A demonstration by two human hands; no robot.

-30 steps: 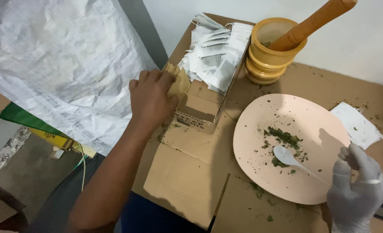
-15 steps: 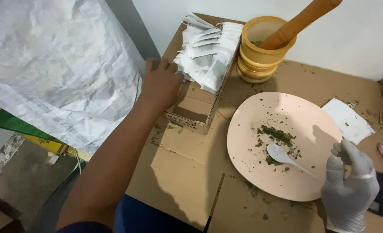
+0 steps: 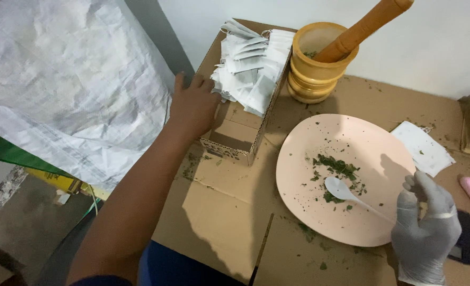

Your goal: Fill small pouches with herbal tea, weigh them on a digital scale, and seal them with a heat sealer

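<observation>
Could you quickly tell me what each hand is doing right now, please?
Left hand: open, bare, resting at the cardboard box of white sachets.
Right hand: gloved, grip closed on the white spoon over the pink plate.

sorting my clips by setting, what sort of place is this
Likely a makeshift home workspace for packing dried herbs by hand: a wooden mortar with pestle, crushed green leaves on a pink plate, and a cardboard box of small white sachets, all on flattened cardboard.

Pale pink plate [image 3: 309, 212], white spoon [image 3: 338, 189], green crushed leaves [image 3: 338, 166], yellow-brown mortar [image 3: 319, 66]
</observation>
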